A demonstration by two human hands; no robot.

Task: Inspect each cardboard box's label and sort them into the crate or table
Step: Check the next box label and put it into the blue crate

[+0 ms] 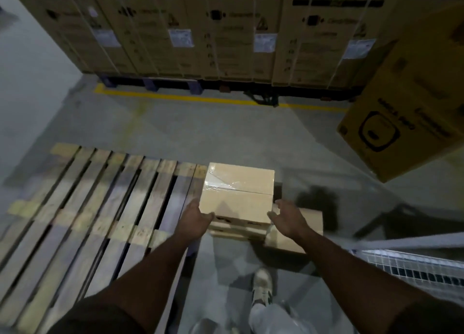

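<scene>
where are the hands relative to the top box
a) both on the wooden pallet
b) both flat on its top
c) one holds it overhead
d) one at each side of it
d: the left hand is at the left side of the top box and the right hand at its right, fingers open.

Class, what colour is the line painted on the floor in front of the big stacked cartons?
Yellow line, seen in the head view.

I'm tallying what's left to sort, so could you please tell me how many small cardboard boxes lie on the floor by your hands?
3, possibly more hidden. The taped top box sits between both hands; a flatter box lies beneath it; a third box lies lower right, partly behind the right hand.
</scene>
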